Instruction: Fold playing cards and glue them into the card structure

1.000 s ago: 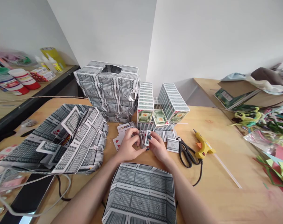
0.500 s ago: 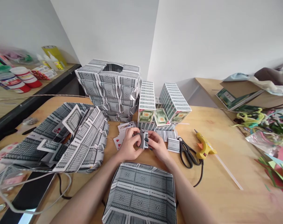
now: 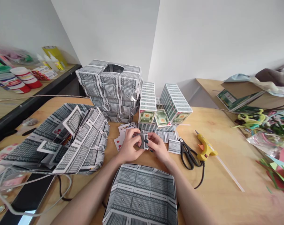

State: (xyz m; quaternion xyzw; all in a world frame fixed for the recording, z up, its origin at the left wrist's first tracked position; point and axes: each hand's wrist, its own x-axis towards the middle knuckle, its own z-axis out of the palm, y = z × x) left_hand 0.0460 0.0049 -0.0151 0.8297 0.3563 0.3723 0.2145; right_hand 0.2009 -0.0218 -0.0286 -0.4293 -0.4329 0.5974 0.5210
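Observation:
Both of my hands meet over the table's middle on one small folded playing card (image 3: 143, 142) with a grey patterned back. My left hand (image 3: 130, 145) closes round its left side, and my right hand (image 3: 156, 145) pinches its right edge, thumb in front. Face-up playing cards (image 3: 119, 141) lie beside my left hand. Past my right hand are folded playing cards (image 3: 174, 145) and black-handled scissors (image 3: 188, 154). Below my wrists stands an open box made of folded cards (image 3: 142, 190).
A tall card-built box (image 3: 111, 90) stands behind, beside stacked card packs (image 3: 147, 103). Left is a larger card-built container (image 3: 85, 143) with loose cards inside. A yellow glue gun (image 3: 204, 147) with a glue stick and cord lies right. A white cable (image 3: 36, 212) crosses the left front.
My right thumb and fingers have shifted slightly on the folded card. Everything else stays essentially where it was.

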